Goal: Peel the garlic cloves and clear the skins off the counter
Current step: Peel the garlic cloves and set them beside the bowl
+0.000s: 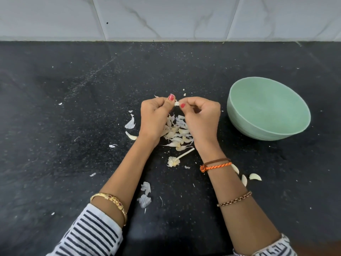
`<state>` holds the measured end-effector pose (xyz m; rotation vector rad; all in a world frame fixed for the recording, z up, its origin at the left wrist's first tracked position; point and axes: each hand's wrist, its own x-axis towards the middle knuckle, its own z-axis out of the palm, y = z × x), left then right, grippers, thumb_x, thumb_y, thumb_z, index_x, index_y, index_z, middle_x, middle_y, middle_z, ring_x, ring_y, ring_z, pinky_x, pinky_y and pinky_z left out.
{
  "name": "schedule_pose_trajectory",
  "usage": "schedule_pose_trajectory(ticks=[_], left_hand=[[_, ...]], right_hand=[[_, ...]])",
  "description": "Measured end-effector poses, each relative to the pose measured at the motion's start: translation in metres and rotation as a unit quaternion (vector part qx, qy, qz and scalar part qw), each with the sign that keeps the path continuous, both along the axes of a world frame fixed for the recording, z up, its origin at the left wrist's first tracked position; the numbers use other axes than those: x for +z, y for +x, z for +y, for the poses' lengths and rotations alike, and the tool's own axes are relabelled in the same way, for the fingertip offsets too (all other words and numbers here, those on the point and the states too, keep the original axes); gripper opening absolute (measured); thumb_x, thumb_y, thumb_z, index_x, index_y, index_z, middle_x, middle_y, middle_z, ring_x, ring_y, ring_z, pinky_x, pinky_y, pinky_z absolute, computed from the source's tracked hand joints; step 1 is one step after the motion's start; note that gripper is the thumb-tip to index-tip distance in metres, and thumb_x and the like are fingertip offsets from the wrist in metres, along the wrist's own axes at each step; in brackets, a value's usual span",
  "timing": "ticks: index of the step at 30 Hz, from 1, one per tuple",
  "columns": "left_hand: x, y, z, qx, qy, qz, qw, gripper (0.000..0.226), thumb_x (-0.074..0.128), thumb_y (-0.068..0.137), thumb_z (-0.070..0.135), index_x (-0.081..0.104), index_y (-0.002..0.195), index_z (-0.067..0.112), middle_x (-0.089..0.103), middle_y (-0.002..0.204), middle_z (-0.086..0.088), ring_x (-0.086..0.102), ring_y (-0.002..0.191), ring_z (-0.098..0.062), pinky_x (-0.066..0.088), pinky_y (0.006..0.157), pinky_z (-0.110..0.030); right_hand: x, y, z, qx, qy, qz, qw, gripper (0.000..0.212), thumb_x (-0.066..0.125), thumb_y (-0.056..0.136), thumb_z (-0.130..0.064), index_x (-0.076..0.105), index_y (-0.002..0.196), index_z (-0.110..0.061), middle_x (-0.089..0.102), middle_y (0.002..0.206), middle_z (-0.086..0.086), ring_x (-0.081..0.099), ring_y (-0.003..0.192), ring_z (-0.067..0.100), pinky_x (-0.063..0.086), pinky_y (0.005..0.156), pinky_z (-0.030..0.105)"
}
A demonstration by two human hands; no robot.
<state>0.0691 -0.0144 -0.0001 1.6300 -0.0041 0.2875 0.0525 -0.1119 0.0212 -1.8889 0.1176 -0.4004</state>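
STEP: peeling | GRIP: my left hand (pixel 154 115) and right hand (pixel 201 115) both pinch one garlic clove (pixel 177 103) | NEXT: strip its skin, then sweep skins (pixel 176 132) off bench (pixel 73 126)

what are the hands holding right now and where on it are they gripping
A single garlic clove, pinched between both thumbs and fingertips: the left hand grips its left end, the right hand its right end. Most of the clove is hidden.
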Motion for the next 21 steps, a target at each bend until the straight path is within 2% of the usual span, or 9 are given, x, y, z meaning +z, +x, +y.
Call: schedule_pose_trajectory(ticks=[3,5,7,9,11,12,14,18,21], left_hand=[[-0.001,-0.001,0.003,0.058,0.110,-0.040,0.991,0.054,0.057,0.089,0.028,0.040,0.049,-0.004,0.026,0.043,0.008,0.020,0.045,-0.008,0.023,0.045,-0.022],[0.000,-0.002,0.004,0.087,0.137,-0.057,0.985,0.051,0.057,0.085,0.031,0.039,0.046,0.004,0.025,0.042,0.009,0.021,0.044,-0.010,0.022,0.044,-0.020],[0.001,-0.003,0.004,0.099,0.150,-0.068,0.981,0.049,0.057,0.085,0.030,0.034,0.045,0.017,0.025,0.042,0.010,0.024,0.042,-0.009,0.020,0.043,-0.017],[0.002,-0.003,0.002,0.089,0.137,-0.065,0.984,0.049,0.056,0.088,0.029,0.038,0.045,0.016,0.027,0.042,0.011,0.025,0.041,-0.008,0.022,0.043,-0.018],[0.001,-0.002,0.000,0.067,0.100,-0.051,0.991,0.052,0.056,0.092,0.022,0.043,0.049,-0.003,0.027,0.041,0.013,0.022,0.041,-0.006,0.023,0.044,-0.020],[0.001,0.000,0.000,0.052,0.075,-0.045,0.995,0.051,0.055,0.093,0.020,0.045,0.053,-0.010,0.028,0.041,0.012,0.021,0.042,-0.005,0.023,0.045,-0.021],[0.001,0.000,0.000,0.015,0.022,-0.036,0.999,0.051,0.054,0.094,0.020,0.050,0.060,-0.018,0.036,0.048,-0.004,0.023,0.047,-0.008,0.025,0.045,-0.020],[0.005,0.000,0.006,-0.048,-0.029,-0.003,0.998,0.050,0.054,0.093,0.020,0.054,0.069,-0.023,0.047,0.067,-0.018,0.031,0.056,-0.021,0.029,0.045,-0.016],[0.006,0.003,0.012,-0.066,0.048,-0.019,0.996,0.049,0.057,0.090,0.024,0.053,0.054,-0.009,0.044,0.049,-0.006,0.032,0.049,-0.017,0.028,0.047,-0.022]], right_hand=[[-0.007,-0.003,0.007,-0.062,-0.168,-0.146,0.973,0.013,0.064,0.078,-0.004,0.071,0.072,-0.013,0.066,0.069,-0.008,0.055,0.073,0.012,0.035,0.069,0.006],[-0.008,-0.003,0.010,-0.083,-0.226,-0.212,0.947,0.016,0.057,0.079,-0.012,0.069,0.068,-0.014,0.066,0.066,-0.005,0.053,0.071,0.015,0.034,0.063,0.013],[-0.008,-0.004,0.011,-0.092,-0.253,-0.222,0.937,0.018,0.054,0.080,-0.016,0.069,0.069,-0.015,0.066,0.067,-0.006,0.056,0.071,0.017,0.037,0.059,0.019],[-0.004,-0.004,0.009,-0.067,-0.170,-0.134,0.974,0.013,0.060,0.081,-0.010,0.071,0.076,-0.015,0.067,0.072,-0.006,0.060,0.075,0.015,0.045,0.062,0.022],[0.002,-0.005,0.006,-0.022,-0.032,-0.013,0.999,0.014,0.064,0.082,-0.005,0.071,0.079,-0.016,0.066,0.072,-0.009,0.063,0.075,0.007,0.051,0.070,0.023],[0.006,-0.004,0.004,-0.003,0.029,0.028,0.999,0.016,0.063,0.084,-0.004,0.070,0.078,-0.017,0.065,0.071,-0.010,0.063,0.072,0.002,0.052,0.071,0.019],[0.012,-0.004,0.001,0.033,0.119,0.090,0.988,0.020,0.059,0.087,-0.004,0.067,0.076,-0.017,0.063,0.069,-0.008,0.059,0.062,-0.007,0.048,0.063,0.007],[0.019,-0.007,0.000,0.061,0.161,0.154,0.973,0.025,0.056,0.089,-0.003,0.065,0.072,-0.019,0.061,0.069,-0.007,0.054,0.057,-0.008,0.040,0.051,0.000],[0.020,-0.008,0.000,0.047,0.151,0.163,0.974,0.019,0.059,0.088,-0.005,0.067,0.076,-0.017,0.062,0.069,-0.009,0.056,0.061,-0.006,0.042,0.053,0.002]])
